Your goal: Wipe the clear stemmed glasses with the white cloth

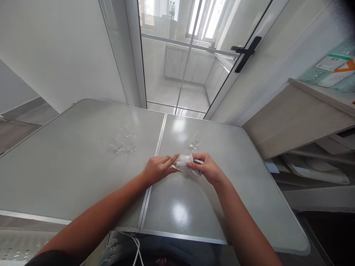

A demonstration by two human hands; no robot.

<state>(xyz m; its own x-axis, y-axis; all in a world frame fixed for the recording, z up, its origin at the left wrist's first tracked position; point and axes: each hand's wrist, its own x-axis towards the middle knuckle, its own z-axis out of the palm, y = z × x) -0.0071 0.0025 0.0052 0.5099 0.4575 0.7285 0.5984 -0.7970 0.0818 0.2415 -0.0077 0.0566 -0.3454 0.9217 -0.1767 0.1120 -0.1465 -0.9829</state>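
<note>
Over the right half of the table, both my hands meet at a clear glass lying sideways between them. My left hand is closed around its left end, thumb below and fingers above. At the other end, my right hand pinches a white cloth-like piece with a greyish edge, pressed against the glass. Whether some of the white piece is inside the glass, I cannot tell. Just beyond my hands a clear stemmed glass stands on the table. More clear stemmed glasses stand together left of the seam.
The grey glossy table has a metal seam running across it. A glass door with a black handle is behind it. Right of the table, a wooden shelf carries plastic-wrapped packs. White cables hang at the front edge.
</note>
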